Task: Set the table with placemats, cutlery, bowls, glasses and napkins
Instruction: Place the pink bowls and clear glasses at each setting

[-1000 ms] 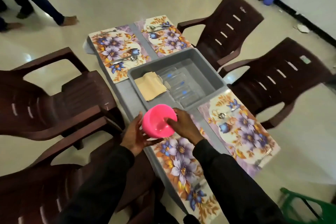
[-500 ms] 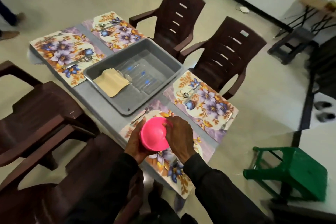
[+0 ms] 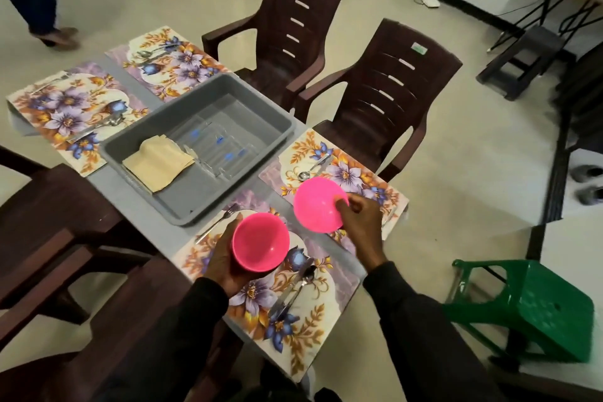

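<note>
half a second ago both hands met on one pink lump of bowls just nearer than the grey tub (image 3: pixel 264 101); now that lump is split in two. the left hand (image 3: pixel 225 258) curls round the outside of the first pink bowl (image 3: pixel 261 241), held above the near placemat (image 3: pixel 277 303), which lies at the tub's near corner. it looks deep enough to be several bowls nested, though i cannot tell. the right hand (image 3: pixel 362 215) pinches the rim of the second pink bowl (image 3: pixel 318 204), one fingertip inside, and carries it tilted over the right placemat (image 3: pixel 365 183), just right of the tub's near end. whether that bowl touches the mat yet is not clear.

so the bowl step is under way, but none is plainly set down. the far placemats (image 3: pixel 65 111) beyond the tub carry cutlery and no bowl. the napkins (image 3: pixel 160 161) and glasses (image 3: pixel 215 147) lie inside the tub. a spoon (image 3: pixel 313 166) lies close beside the right-hand bowl, so a careless landing could knock it.
</note>
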The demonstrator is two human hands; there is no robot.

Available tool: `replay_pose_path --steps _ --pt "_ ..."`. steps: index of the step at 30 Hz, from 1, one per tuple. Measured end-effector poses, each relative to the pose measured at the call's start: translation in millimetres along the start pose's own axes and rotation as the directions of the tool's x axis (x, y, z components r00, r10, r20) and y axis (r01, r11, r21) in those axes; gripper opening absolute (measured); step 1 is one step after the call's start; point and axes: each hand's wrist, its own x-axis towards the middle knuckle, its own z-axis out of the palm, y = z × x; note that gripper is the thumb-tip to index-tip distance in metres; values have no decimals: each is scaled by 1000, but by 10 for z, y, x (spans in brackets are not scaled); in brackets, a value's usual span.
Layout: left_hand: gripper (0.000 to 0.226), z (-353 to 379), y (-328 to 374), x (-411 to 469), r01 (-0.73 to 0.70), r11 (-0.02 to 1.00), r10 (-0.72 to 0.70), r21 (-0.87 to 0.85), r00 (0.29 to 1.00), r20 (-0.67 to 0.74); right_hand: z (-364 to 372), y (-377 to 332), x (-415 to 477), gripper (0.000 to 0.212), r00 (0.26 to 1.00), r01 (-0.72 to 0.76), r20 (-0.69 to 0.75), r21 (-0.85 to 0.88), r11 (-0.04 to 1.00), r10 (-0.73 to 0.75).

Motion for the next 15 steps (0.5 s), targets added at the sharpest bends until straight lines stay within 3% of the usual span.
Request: replay_pose_path --steps 1,4,6,9,15 --pt "41 11 1 33 0 1000 0 12 1000 -24 -85 142 153 11 997 -79 4 41 996 79" --pt "31 64 -30 150 13 998 -19 -63 996 -88 -267 541 592 24 960 -280 48 150 948 275" --pt "45 71 -53 206 23 995 -36 -96 990 -140 -285 744 804 30 929 -369 51 163 915 366" --pt "51 71 -80 273 34 996 -45 -79 990 -132 -208 1030 1083 7 900 -433 -11 114 894 437" --pt "79 -55 -57 338 -18 1000 14 -20 980 -197 36 1447 1504 15 876 -478 -85 -13 878 475"
